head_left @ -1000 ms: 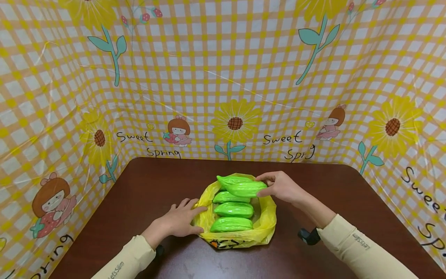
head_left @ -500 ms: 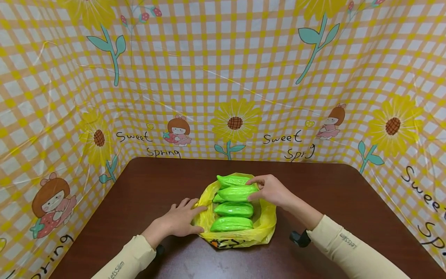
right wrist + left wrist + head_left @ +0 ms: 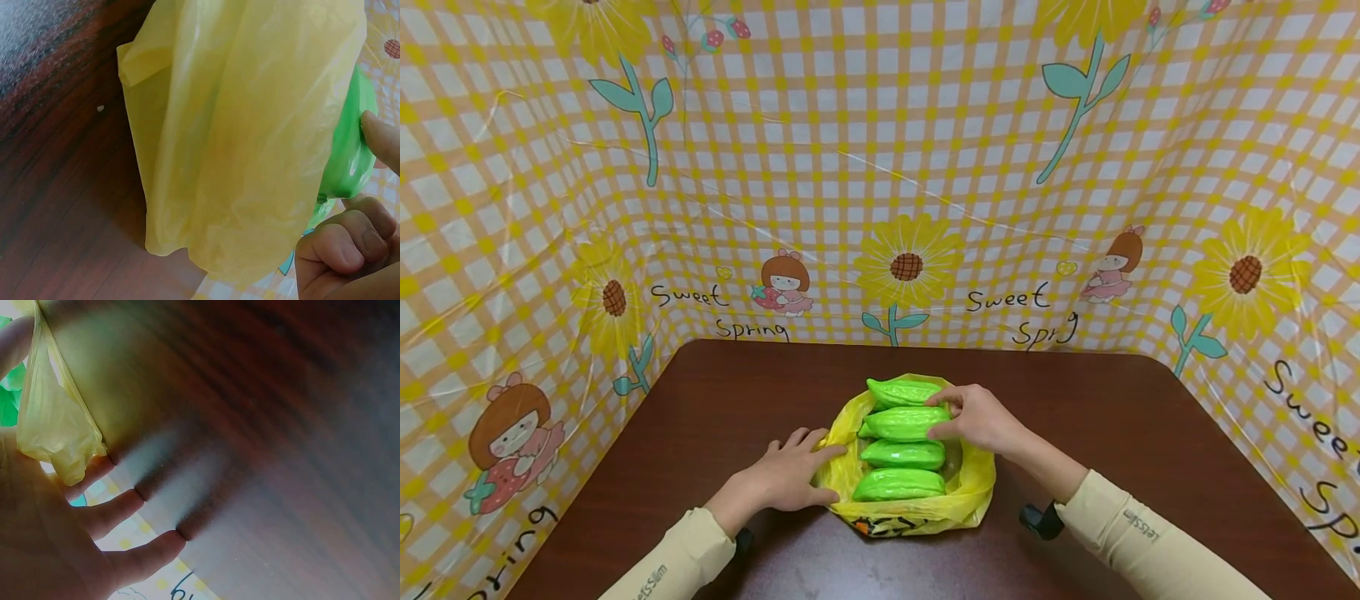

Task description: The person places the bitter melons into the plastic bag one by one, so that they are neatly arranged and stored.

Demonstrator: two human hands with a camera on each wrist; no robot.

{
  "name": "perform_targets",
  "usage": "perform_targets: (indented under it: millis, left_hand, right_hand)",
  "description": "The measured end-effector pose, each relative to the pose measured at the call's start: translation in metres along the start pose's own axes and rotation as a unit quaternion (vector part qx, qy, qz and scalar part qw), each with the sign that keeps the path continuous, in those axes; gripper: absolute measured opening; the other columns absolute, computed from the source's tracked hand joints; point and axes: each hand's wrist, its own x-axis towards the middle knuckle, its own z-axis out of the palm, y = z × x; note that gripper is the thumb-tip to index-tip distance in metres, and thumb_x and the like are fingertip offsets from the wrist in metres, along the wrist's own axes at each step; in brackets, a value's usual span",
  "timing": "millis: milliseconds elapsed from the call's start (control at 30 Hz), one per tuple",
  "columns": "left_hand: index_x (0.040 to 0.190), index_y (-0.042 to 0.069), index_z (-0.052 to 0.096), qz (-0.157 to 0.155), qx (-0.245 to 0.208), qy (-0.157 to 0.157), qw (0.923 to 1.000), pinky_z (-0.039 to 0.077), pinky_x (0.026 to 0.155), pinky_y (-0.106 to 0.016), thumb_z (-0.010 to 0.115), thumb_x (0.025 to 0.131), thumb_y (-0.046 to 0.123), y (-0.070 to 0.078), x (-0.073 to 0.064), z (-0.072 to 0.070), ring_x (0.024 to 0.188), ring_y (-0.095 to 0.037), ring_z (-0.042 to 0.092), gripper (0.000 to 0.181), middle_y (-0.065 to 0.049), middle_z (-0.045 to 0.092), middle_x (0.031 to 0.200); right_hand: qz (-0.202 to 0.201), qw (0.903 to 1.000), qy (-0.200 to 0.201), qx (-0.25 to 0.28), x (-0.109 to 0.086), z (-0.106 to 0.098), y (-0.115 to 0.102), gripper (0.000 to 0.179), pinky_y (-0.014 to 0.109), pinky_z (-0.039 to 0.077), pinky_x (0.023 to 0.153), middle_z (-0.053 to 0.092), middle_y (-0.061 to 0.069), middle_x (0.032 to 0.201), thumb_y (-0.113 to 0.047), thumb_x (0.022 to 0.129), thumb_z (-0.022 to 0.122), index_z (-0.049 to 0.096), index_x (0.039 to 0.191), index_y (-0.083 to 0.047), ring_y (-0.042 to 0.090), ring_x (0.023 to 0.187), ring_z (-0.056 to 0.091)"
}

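Several glossy green ribbed fruits with pointed ends lie side by side in a yellow plastic bag [image 3: 973, 492] with its mouth spread wide. My right hand [image 3: 981, 419] pinches the right end of the second fruit from the back [image 3: 902, 423] between thumb and fingers. In the right wrist view, a green fruit [image 3: 351, 147] shows past the bag's yellow wall [image 3: 250, 144], with the thumb on it and the other fingers curled below. My left hand [image 3: 786, 475] rests spread against the bag's left rim. In the left wrist view, its straight fingers [image 3: 147, 559] lie beyond a bag fold [image 3: 59, 419].
The bag stands on a dark brown wooden table [image 3: 737, 383]. A yellow checked cloth with sunflowers [image 3: 820, 167] rises behind it and on both sides. Two more fruits [image 3: 902, 454] lie in the front of the bag, and another [image 3: 904, 392] at the back.
My right hand has moved left and toward me, lowering the pinched fruit from over the back one into the row. My left hand has stayed at the rim.
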Motion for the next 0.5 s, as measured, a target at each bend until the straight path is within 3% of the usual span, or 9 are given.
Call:
perform_targets:
  millis: [500]
  left_hand:
    - [0.154, 0.03, 0.043, 0.001, 0.001, 0.007, 1.0, 0.026, 0.108, -0.072, 0.065, 0.094, 0.055, -0.0008, 0.0007, 0.0025, 0.15, -0.037, 0.024, 0.069, -0.01, 0.024, 0.165]
  right_hand:
    - [-0.01, 0.9996, 0.018, -0.02, -0.0002, 0.0058, 0.0036, 0.044, 0.026, 0.025, 0.048, 0.026, -0.004, 0.056, -0.022, 0.084, 0.083, 0.071, 0.124, -0.01, 0.014, 0.05, 0.02]
